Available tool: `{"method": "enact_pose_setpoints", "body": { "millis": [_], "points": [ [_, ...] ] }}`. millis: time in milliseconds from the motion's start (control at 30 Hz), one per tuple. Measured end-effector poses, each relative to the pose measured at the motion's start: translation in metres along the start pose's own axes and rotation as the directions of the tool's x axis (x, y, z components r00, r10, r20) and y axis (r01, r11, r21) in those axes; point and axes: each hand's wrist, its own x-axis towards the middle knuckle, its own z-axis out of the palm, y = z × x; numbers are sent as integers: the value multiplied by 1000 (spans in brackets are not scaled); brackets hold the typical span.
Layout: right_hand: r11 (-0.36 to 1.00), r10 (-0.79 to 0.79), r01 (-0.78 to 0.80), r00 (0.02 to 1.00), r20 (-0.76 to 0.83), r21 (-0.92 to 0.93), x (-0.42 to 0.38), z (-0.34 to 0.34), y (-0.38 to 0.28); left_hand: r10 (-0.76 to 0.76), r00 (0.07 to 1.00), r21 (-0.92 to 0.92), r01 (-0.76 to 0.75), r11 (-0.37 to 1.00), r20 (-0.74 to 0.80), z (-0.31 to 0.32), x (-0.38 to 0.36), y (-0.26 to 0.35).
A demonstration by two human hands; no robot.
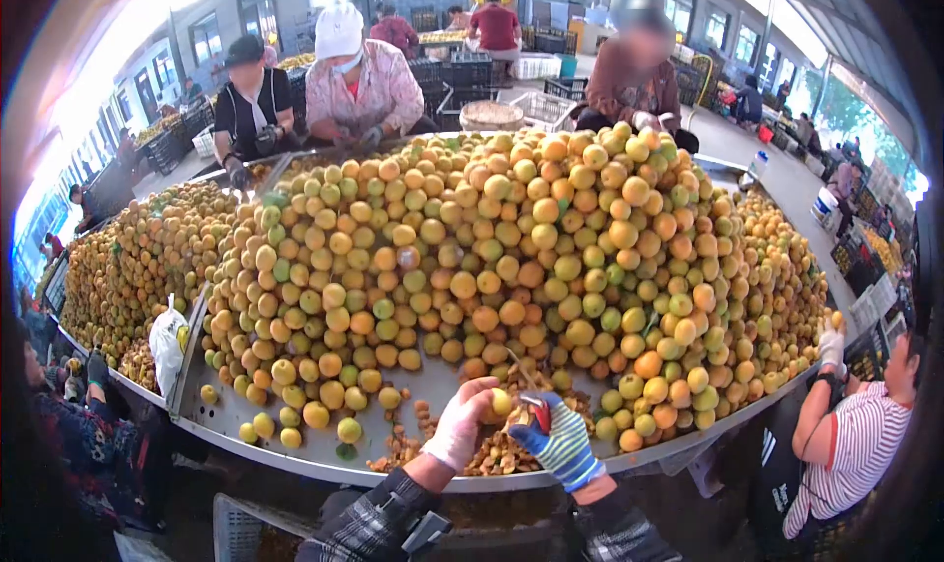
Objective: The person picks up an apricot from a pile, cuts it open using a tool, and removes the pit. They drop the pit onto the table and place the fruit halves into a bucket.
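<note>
My left hand (460,424), in a thin white glove, grips a yellow apricot (501,403) between thumb and fingers at the table's near edge. Just to the right, my right hand (562,442) wears a blue, green and white striped glove. Its fingers are closed around a small red-handled tool (537,411), held close against the fruit; the working end is too small to make out. Below and around both hands lie cut apricot pieces (497,454). Beyond them rises a large heap of whole apricots (472,237), yellow-orange to greenish.
The metal table (324,464) has a raised rim. A white plastic bag (168,346) hangs at a divider on the left. Co-workers sit around the table, one in a striped shirt (865,444) at right. A crate (246,528) stands below the near edge.
</note>
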Motion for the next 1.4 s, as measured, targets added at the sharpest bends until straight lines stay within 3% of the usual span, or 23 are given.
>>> {"method": "enact_pose_setpoints", "body": {
  "millis": [33,67,100,133,267,333,367,400,467,533,600,633,667,733,800,867,933,1033,1067,1200,1267,1300,1400],
  "points": [
    [996,34,-26,996,82,-90,-1,-1,5,-59,998,39,59,998,-3,12,-10,4],
    [983,75,-45,984,162,-181,2,-2,-1,18,994,85,-27,996,109,9,-5,-7],
    [958,61,-4,980,190,-286,5,-4,-14,10,994,178,-29,984,105,6,-6,-15],
    [980,90,-48,972,217,-192,6,-2,-10,8,995,269,-36,962,104,8,-7,-14],
    [991,128,-115,959,255,-65,4,-6,-23,37,989,271,-75,960,144,14,-14,-8],
    [940,201,-241,963,180,240,3,-4,-23,164,972,181,-193,964,166,15,-14,-11],
    [947,224,-257,958,180,191,7,-9,-32,152,973,115,-173,978,175,17,-16,-11],
    [921,153,-187,980,125,343,9,-4,-26,151,973,116,-172,978,175,19,-19,-9],
    [791,283,-237,959,7,565,15,-1,-35,194,960,-208,-151,966,205,26,-24,-2],
    [698,440,-376,897,49,610,12,-13,-26,203,972,-295,-161,942,118,25,-23,5],
    [901,289,-234,952,-103,365,13,-4,-21,229,973,-402,-197,894,33,20,-16,7],
    [918,265,-223,960,-90,327,9,0,-13,217,974,-460,-167,872,58,12,-14,6],
    [921,257,-224,964,-62,320,9,7,-16,219,974,-454,-172,874,52,11,-15,7],
    [940,319,-325,945,68,107,4,10,-17,253,967,-447,-237,863,-24,12,-15,7],
    [930,368,-368,926,85,-25,6,14,-11,276,961,-455,-257,853,-26,9,-13,5],
    [909,412,-417,905,104,29,6,16,-20,350,937,-417,-319,851,-1,7,-11,4],
    [919,392,-392,910,135,-27,4,19,-12,332,943,-372,-309,875,-2,9,-13,5],
    [894,326,-275,941,91,-353,-1,24,4,201,979,-371,-199,907,-33,8,-11,-6],
    [868,296,-240,953,66,-435,-1,25,5,223,975,-351,-215,911,-18,5,-10,-11],
    [901,193,-197,980,-49,-386,-12,35,-2,195,981,-322,-184,929,2,5,-8,-20],
    [938,199,-226,972,-124,-264,-17,43,-6,184,983,-262,-171,950,23,10,-16,-10],
    [928,213,-228,974,-81,-295,-17,41,-10,191,981,-260,-177,949,27,11,-15,-9],
    [976,179,-189,979,-101,-109,-17,44,-30,213,977,-235,-205,950,10,13,-15,-8]
  ]
}}
